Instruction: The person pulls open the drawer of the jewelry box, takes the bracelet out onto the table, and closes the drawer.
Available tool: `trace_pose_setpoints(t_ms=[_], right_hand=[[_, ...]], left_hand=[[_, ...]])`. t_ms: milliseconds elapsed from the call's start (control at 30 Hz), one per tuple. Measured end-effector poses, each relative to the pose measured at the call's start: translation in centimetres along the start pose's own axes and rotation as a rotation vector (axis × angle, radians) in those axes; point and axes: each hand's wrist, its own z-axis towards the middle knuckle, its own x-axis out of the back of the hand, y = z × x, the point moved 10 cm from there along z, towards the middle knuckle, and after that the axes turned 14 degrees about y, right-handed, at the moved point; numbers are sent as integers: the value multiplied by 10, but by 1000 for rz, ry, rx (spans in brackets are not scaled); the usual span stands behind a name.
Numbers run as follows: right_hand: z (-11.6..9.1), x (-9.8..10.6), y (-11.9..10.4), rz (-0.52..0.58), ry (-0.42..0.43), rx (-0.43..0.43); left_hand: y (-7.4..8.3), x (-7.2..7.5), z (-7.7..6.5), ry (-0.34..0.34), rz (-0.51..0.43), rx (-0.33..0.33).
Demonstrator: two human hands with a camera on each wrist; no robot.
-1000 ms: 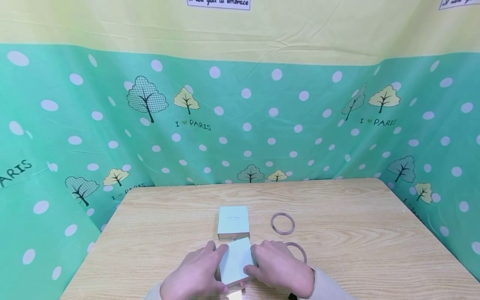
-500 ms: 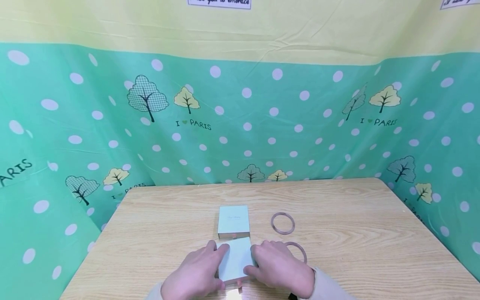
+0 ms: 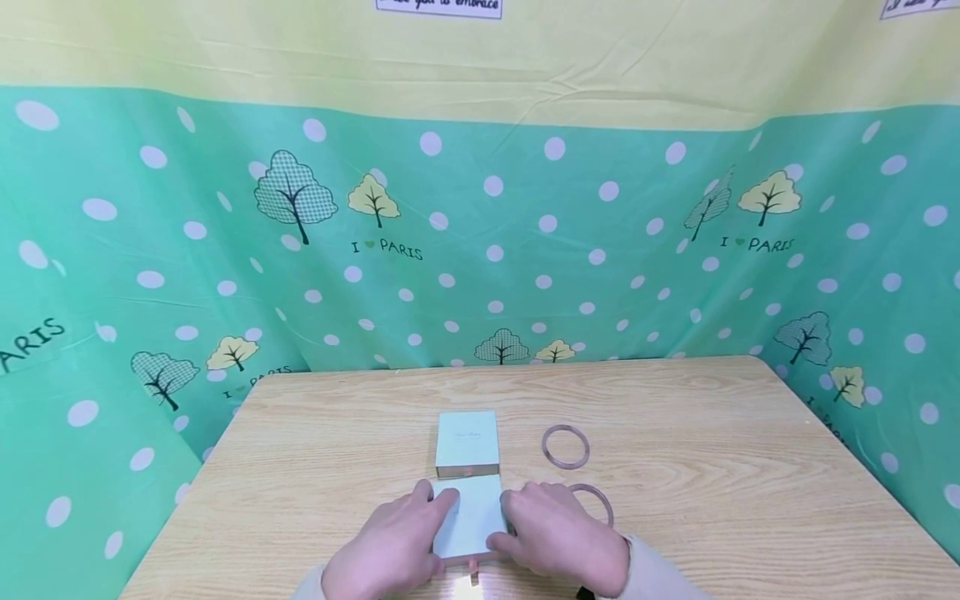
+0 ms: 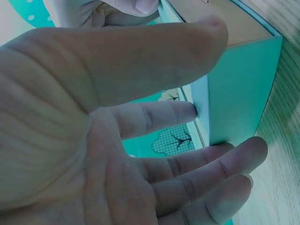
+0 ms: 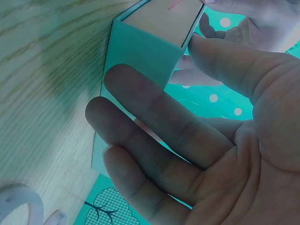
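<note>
A pale blue drawer-style gift box point(image 3: 478, 521) lies between my two hands, with a small pink ribbon tab point(image 3: 474, 568) at its near side. My left hand point(image 3: 393, 537) grips its left side, thumb at the front corner and index finger on top. From the right, my right hand point(image 3: 551, 529) holds it with thumb and fingers. Both wrist views show the blue side wall point(image 4: 243, 89) and the beige drawer front. Directly behind stands a second pale blue box point(image 3: 467, 442) with faint lettering; the two nearly meet edge to edge.
On the wooden table point(image 3: 697, 450), a purplish bangle point(image 3: 545, 448) lies right of the far box. Another bangle point(image 3: 610, 507) is partly hidden behind my right hand. A green dotted curtain point(image 3: 495, 283) hangs along the table's back and sides.
The near box has turned from a slant to square with the far box, its front edge shifting slightly left. Both hands keep hold; the far box and bangles stay put.
</note>
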Motion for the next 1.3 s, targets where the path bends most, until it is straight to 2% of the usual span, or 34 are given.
trace_pose_setpoints(t_ms=[433,1300], right_hand=[[0,2,-2,3,11,24],[-1,0,-2,-10,9,35]], left_hand=[[3,3,0,70,41,-29],[3,2,0,68,50,-33]])
